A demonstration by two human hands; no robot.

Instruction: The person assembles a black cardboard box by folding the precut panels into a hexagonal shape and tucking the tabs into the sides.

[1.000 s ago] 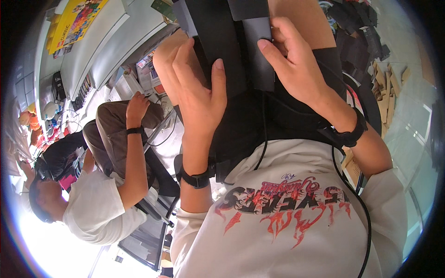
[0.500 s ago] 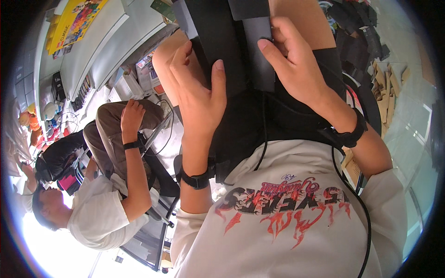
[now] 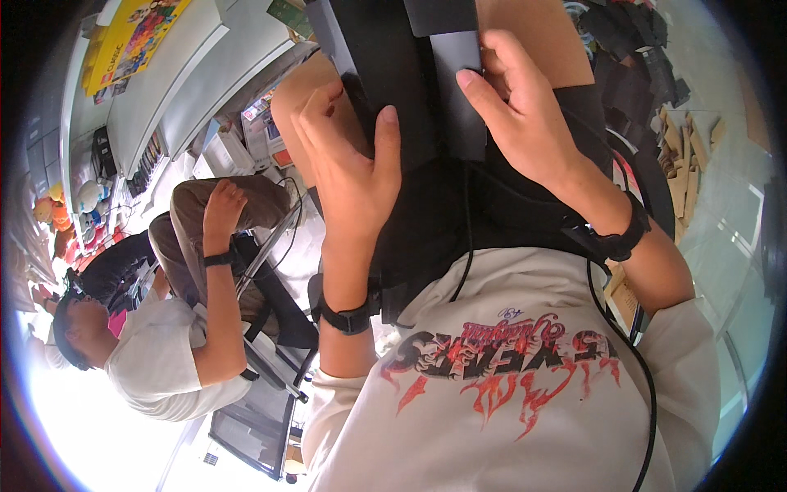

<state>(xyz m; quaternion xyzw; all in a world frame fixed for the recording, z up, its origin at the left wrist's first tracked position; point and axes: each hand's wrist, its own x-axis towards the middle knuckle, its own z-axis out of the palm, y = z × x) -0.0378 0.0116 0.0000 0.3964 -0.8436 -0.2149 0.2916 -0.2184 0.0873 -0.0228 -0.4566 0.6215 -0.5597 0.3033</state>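
A partly folded black cardboard box (image 3: 389, 61) lies over my lap at the top of the view, its side panels raised. My right hand (image 3: 525, 115) grips the box's right panel, thumb on the front face and fingers behind the edge. On the other side my left hand (image 3: 348, 168) holds the left panel, its fingers curled at the outer edge and its thumb against the inner black surface. Under the box a brown cardboard sheet (image 3: 537, 41) shows on both sides. The far end of the box is cut off by the frame.
Black cardboard pieces (image 3: 635, 49) are heaped on the floor at far right, near brown cardboard strips (image 3: 680, 160). To my left a person (image 3: 164, 353) sits on a chair. White shelving (image 3: 156, 74) with a yellow box (image 3: 135, 41) stands beyond. A black cable (image 3: 648, 394) hangs along my shirt.
My hands and the box stay nearly in place, with only a slight shift at the left panel. The seated person at left has leaned back and lowered the forearm slightly.
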